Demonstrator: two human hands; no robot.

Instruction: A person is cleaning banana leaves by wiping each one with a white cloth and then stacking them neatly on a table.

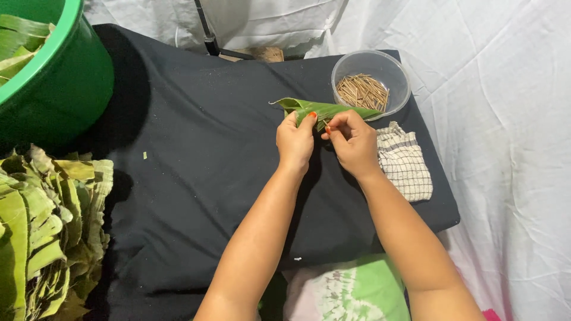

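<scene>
Both hands pinch a folded, glossy green leaf packet (324, 110) above the black cloth-covered table (196, 178): the left hand (295, 141) closes on its middle, the right hand (354, 142) on its right part (fingertips tight). Just beyond sits a clear round plastic bowl (372, 80) of thin pale sticks (361, 92), with a checked woven cloth (404, 161) beside the right wrist.

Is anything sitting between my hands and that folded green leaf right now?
Nothing visible does. The left hand and the right hand both already hold the folded green leaf directly, over the black cloth. The bowl of sticks lies just beyond it.
</scene>
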